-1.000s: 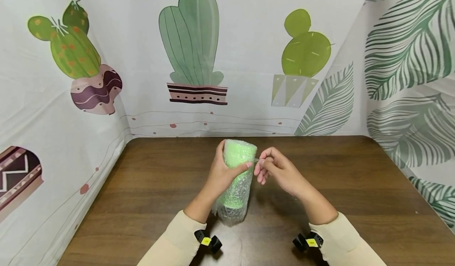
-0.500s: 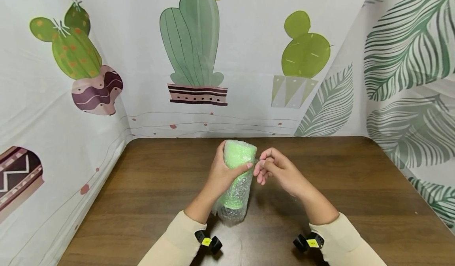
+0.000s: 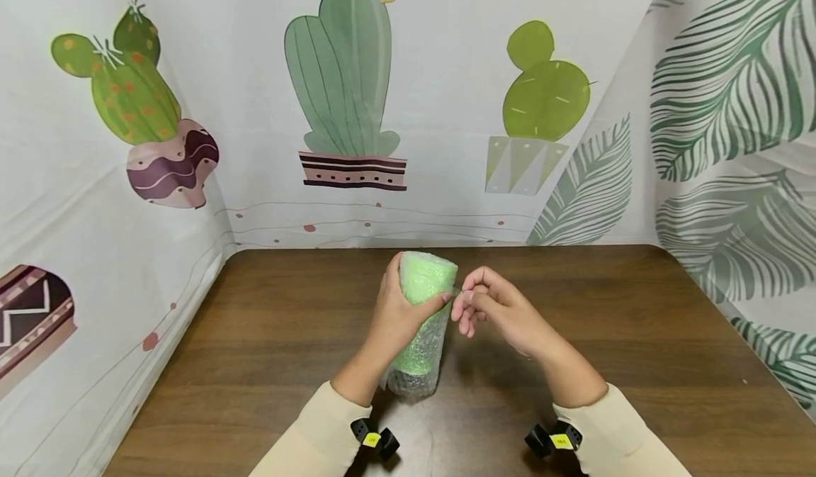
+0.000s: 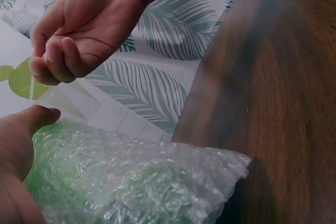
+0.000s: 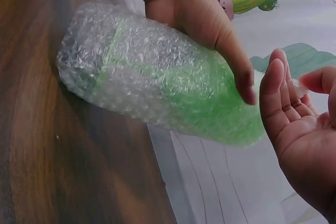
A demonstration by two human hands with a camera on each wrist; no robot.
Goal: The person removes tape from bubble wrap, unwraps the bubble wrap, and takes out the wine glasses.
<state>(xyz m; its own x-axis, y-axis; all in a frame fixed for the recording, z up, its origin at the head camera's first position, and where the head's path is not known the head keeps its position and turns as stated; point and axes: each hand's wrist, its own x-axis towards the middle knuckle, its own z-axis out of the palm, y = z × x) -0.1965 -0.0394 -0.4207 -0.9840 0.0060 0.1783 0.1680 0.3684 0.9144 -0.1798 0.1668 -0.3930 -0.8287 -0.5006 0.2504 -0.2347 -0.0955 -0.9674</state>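
Observation:
A tall green cylinder wrapped in bubble wrap [image 3: 423,342] leans on the table, its upper end tipped away. My left hand [image 3: 398,314] grips it near the top, thumb across the front and fingers behind. Just right of it, my right hand [image 3: 497,307] pinches a thin clear strip, probably tape, between thumb and index finger. In the left wrist view that clear strip [image 4: 32,85] runs from the right fingertips toward the wrapped cylinder. The right wrist view shows the bubble wrap [image 5: 142,66] covering the whole cylinder, with the right hand's other fingers loosely bent.
A brown wooden table [image 3: 287,321] lies under the hands. White fabric printed with cacti and leaves [image 3: 446,108] hangs behind and at both sides. Black wrist cameras [image 3: 376,440] sit at both cuffs.
Both hands and the wrapped cylinder have shifted very slightly left in the head view. The left hand's grip and the right hand's pinch stay the same.

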